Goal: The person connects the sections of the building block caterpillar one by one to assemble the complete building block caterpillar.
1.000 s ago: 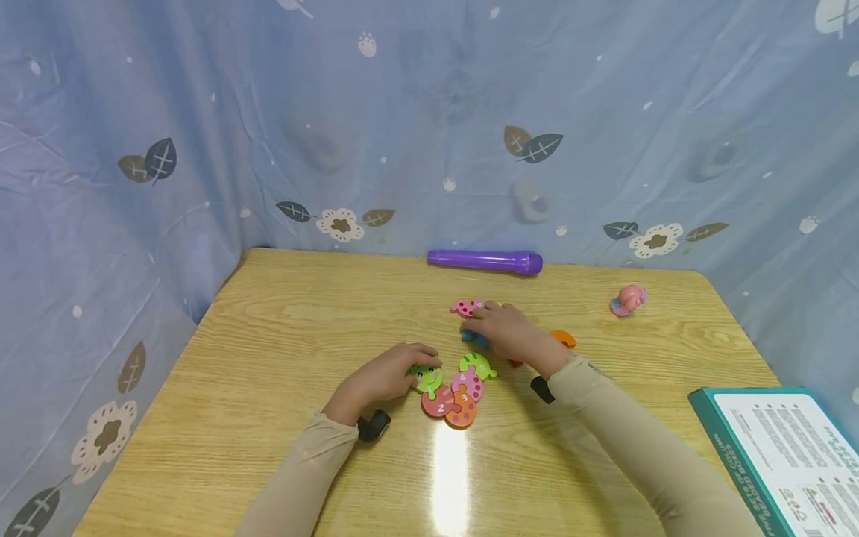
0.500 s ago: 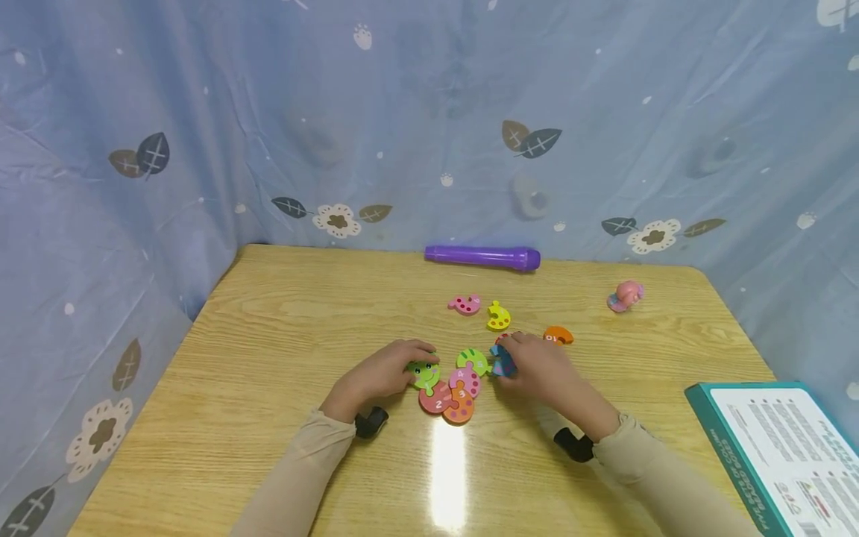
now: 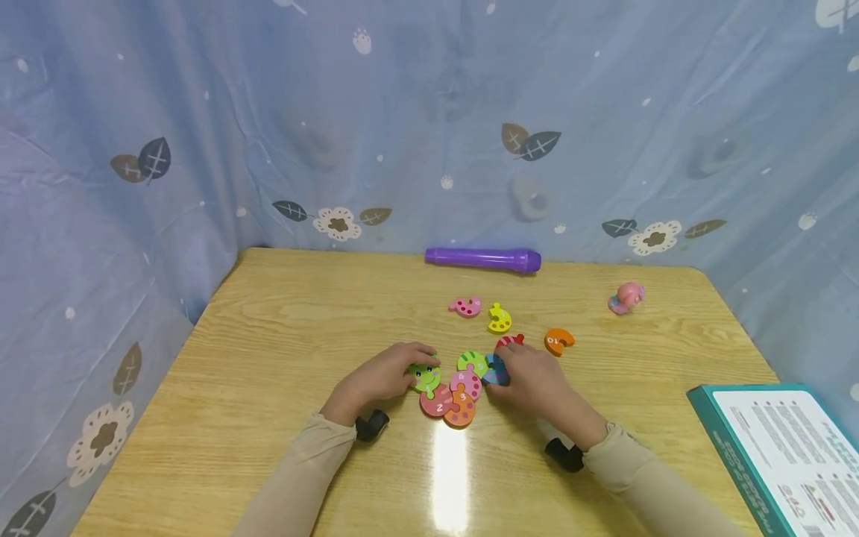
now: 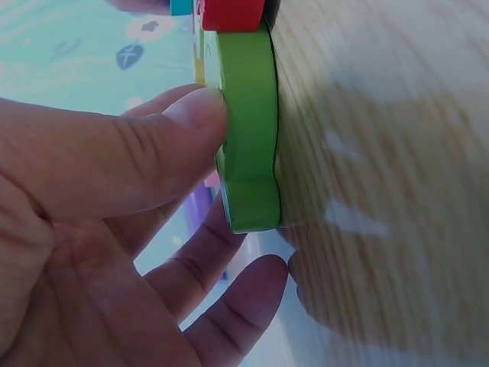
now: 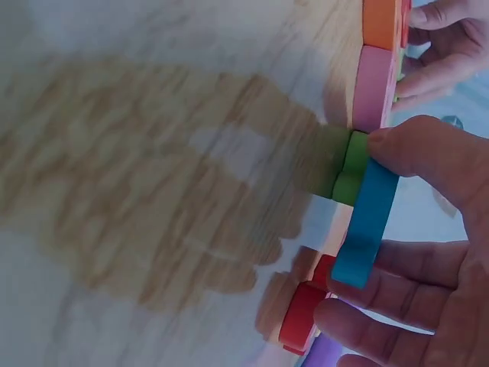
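A row of joined, numbered caterpillar puzzle pieces lies on the wooden table: green smiling head (image 3: 425, 377), red piece (image 3: 437, 401), orange piece (image 3: 459, 408), pink piece (image 3: 466, 382) and light green piece (image 3: 472, 363). My left hand (image 3: 379, 374) holds the head by its edge, thumb on one side, as the left wrist view shows. With thumb and fingers my right hand (image 3: 537, 377) pinches a blue puzzle piece (image 5: 367, 222) at the light green piece's right end. The blue piece sits tilted, slightly above the table. A red striped piece (image 3: 509, 341) lies just beyond the right fingers.
Loose pink (image 3: 466, 306), yellow (image 3: 499, 319) and orange number-10 (image 3: 558, 341) pieces lie farther back. A purple microphone-shaped tube (image 3: 483, 259) lies along the rear edge by the blue curtain (image 3: 416, 112). A small pink toy (image 3: 627, 297) is at back right, a teal-edged box (image 3: 778, 455) at front right.
My right hand has brought the blue piece from near the loose pieces toward me, then left against the light green piece. The left hand has stayed at the head.
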Available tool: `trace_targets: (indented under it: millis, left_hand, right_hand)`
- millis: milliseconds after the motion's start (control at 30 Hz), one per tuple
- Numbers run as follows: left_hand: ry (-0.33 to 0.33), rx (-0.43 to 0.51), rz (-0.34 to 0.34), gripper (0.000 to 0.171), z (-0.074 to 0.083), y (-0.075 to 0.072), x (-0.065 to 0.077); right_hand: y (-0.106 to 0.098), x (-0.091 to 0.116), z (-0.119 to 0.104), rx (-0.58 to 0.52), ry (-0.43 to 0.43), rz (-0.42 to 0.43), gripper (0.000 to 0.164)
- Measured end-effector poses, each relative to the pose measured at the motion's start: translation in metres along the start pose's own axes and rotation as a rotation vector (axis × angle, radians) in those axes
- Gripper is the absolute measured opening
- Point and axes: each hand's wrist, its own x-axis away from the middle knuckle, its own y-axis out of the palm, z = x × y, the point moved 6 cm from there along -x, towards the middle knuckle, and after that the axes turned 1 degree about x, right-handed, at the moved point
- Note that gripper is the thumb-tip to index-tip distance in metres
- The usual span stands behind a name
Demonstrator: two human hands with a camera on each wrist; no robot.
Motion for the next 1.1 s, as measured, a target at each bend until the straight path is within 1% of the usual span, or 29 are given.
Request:
trace_targets:
  millis: [267,500,600,800,1000,1100]
  left_hand:
    - [0.024,-0.001,0.022,0.042,0.0009,0.0014,0.0014]
    - [0.018,0.000,0.021,0.041,0.0006,0.0011,0.0028]
    - [0.011,0.005,0.020,0.041,0.0008,0.0004,0.0031]
    - [0.006,-0.003,0.024,0.042,-0.0005,-0.0002,0.0020]
    - [0.008,-0.011,0.025,0.041,-0.0002,-0.0004,0.0012]
    - [0.009,-0.017,0.018,0.042,-0.0002,0.0002,0.0008]
  right_hand:
    - [-0.0040,0.0031,-0.0010,0.017,-0.033,0.008,0.055]
    - [-0.0033,0.0028,-0.0023,0.017,0.010,-0.029,0.053]
    - [-0.0031,0.0017,-0.0032,0.024,0.026,-0.025,0.054]
    - [-0.0053,-0.0002,-0.0055,0.043,0.008,-0.009,0.054]
    - [-0.0027,-0.0021,-0.0062,0.063,0.003,-0.031,0.053]
    - [-0.0006,-0.0024,-0.0060,0.064,-0.009,-0.057,0.055]
